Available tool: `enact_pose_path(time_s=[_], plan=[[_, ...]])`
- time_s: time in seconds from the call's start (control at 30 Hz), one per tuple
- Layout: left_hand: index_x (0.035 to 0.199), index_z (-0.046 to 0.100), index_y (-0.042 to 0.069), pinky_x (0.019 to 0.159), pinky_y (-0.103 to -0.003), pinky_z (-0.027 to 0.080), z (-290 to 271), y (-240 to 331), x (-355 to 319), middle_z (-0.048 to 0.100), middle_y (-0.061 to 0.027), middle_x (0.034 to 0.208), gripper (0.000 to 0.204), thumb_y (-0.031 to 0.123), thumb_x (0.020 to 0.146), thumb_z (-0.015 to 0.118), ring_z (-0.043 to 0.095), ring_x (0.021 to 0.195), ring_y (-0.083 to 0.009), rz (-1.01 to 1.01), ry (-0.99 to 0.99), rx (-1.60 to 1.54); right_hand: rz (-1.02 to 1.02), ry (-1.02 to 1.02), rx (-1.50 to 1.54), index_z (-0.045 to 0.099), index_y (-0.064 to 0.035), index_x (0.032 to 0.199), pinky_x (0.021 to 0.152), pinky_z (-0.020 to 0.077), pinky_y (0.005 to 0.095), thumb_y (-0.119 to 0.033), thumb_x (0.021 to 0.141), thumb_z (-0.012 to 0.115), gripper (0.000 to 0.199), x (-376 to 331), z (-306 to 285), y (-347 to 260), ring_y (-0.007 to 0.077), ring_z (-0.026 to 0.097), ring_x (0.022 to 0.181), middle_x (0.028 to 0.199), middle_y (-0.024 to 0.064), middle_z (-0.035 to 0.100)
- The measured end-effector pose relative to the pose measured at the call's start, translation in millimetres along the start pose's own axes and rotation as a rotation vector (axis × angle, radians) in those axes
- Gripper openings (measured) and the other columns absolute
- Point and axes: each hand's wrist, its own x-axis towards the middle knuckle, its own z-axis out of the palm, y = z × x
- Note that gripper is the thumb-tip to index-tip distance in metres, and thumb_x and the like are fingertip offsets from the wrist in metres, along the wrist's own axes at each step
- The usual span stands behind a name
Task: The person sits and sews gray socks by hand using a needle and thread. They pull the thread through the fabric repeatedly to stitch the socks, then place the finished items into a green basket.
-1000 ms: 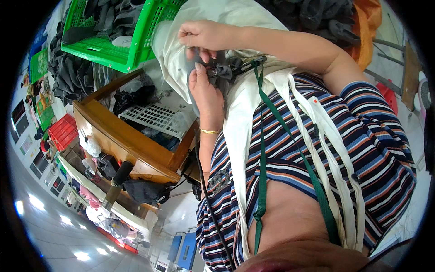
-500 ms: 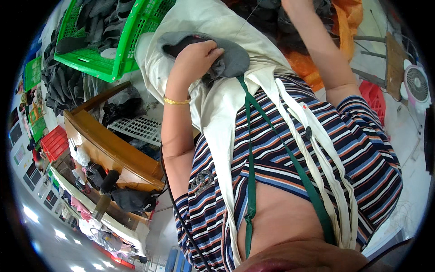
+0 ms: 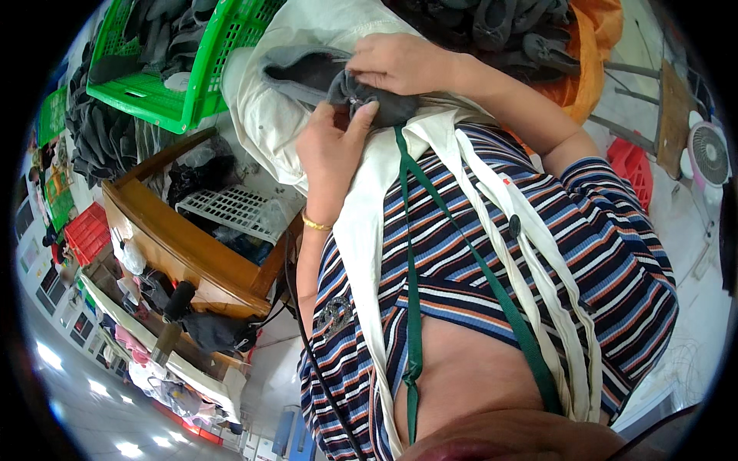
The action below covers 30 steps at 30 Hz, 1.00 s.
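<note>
A grey fabric flat shoe point(image 3: 296, 71) lies over the white apron point(image 3: 261, 131) on my lap, its opening facing up. My left hand point(image 3: 332, 146) pinches its near edge between thumb and fingers, around a gathered bit of dark fabric. From the far side, my right hand point(image 3: 403, 65) is closed on the same gathered part, fingertips bent down against it. Whether a needle or thread sits between the right fingers is hidden. A gold bracelet point(image 3: 316, 223) circles my left wrist.
At the upper left, a green crate point(image 3: 188, 107) holds several grey shoes. More dark shoes point(image 3: 515, 38) fill an orange sack point(image 3: 588, 84) beyond my right arm. A wooden stand point(image 3: 169, 238) is at my left. A fan point(image 3: 706, 150) and red crate point(image 3: 630, 170) are on the right.
My right hand has come back from the far upper right, where a thin thread stretched from the shoe, and now grips the shoe. My left hand has shifted to its near edge.
</note>
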Motion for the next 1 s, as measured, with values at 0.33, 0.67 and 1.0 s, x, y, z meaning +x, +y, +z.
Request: enact_pose_path(time_s=[0.33, 0.67, 1.0], plan=[[0.091, 0.056, -0.002, 0.058, -0.029, 0.047, -1, -36, 23, 0.063, -0.0093, 0.078, 0.017, 0.009, 0.086, 0.068, 0.057, 0.067, -0.0129, 0.051, -0.046, -0.243, 0.353, 0.284, 0.195, 0.059, -0.0032, 0.088, 0.068, 0.0471, 0.0376, -0.023, 0.092, 0.067, 0.021, -4, 32, -28, 0.0313, 0.058, 0.076, 0.084, 0.0139, 0.06], [0.112, 0.063, -0.001, 0.066, -0.022, 0.053, -16, -37, 21, 0.066, -0.0035, 0.096, 0.022, 0.01, 0.093, 0.066, 0.062, 0.079, -0.0081, -0.226, -0.26, -0.856, 0.458, 0.053, 0.438, 0.066, -0.0026, 0.096, 0.067, 0.0445, 0.024, -0.024, 0.092, 0.069, 0.022, 12, 2, -37, 0.0104, 0.051, 0.07, 0.076, 0.0025, 0.058], [0.107, 0.066, -0.001, 0.059, -0.023, 0.052, -8, -30, 11, 0.068, -0.0066, 0.084, 0.02, 0.014, 0.095, 0.065, 0.064, 0.07, -0.0113, -0.377, -0.197, -0.946, 0.567, 0.223, 0.56, 0.065, -0.0036, 0.105, 0.07, 0.0489, 0.0247, -0.022, 0.096, 0.062, 0.021, 13, 6, -39, 0.0105, 0.06, 0.074, 0.087, 0.0049, 0.067]])
